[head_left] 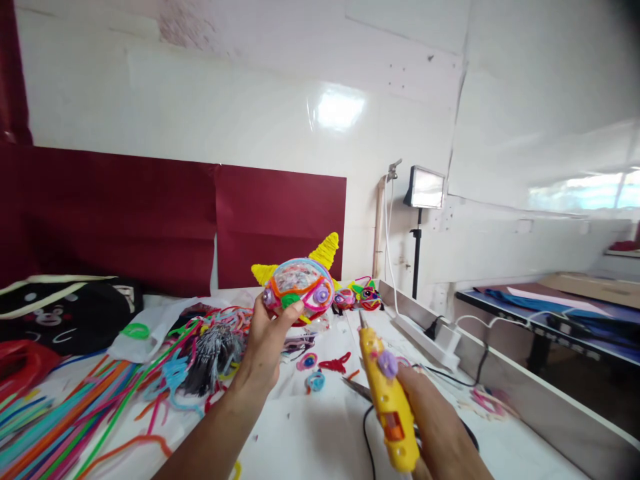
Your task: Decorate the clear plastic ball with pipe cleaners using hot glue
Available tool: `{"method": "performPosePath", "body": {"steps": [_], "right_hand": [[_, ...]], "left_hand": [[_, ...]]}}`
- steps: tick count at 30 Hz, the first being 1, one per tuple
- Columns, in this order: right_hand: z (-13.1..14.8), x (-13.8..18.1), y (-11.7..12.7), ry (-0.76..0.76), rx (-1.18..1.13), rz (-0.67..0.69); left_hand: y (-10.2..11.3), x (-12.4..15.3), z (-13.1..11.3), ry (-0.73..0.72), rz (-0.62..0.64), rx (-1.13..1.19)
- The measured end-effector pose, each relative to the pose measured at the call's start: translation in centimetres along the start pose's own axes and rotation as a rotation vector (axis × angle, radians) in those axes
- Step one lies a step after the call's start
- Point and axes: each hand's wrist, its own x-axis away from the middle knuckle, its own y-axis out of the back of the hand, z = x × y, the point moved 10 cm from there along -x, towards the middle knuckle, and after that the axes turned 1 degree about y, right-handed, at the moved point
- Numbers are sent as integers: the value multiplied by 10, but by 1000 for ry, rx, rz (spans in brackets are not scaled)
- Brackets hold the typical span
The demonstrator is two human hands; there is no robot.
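Observation:
My left hand (273, 333) grips a round craft face (301, 277) from below, its thumb across the front. The face has yellow pointed horns, purple eyes, a green nose and orange and pink pipe-cleaner outlines. In my right hand (425, 407) is a yellow hot glue gun (385, 400), nozzle up and apart from the face. A small purple coil (388, 365) shows against the gun's side; I cannot tell whether it is held or stuck there. Between my hands on the table lie a red pipe-cleaner piece (335, 363), a blue coil (315, 381) and a pink-edged coil (307, 361).
Loose pipe cleaners (100, 407) spread over the left side, near a black bag (65, 313). Scissors (357, 388) lie beside the glue gun. A small colourful craft face (369, 295) sits at the back. A power strip (425, 340) with cables runs along the right-hand table edge.

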Motion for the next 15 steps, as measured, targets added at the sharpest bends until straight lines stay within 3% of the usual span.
{"method": "performPosePath", "body": {"steps": [4, 8, 15], "right_hand": [[16, 13, -10, 108, 75, 165], [20, 38, -40, 207, 198, 392], [22, 74, -83, 271, 349, 437]], "left_hand": [[0, -2, -4, -55, -2, -35], [-1, -3, -4, -64, 3, -49], [-2, -3, -2, -75, 21, -47]]}}
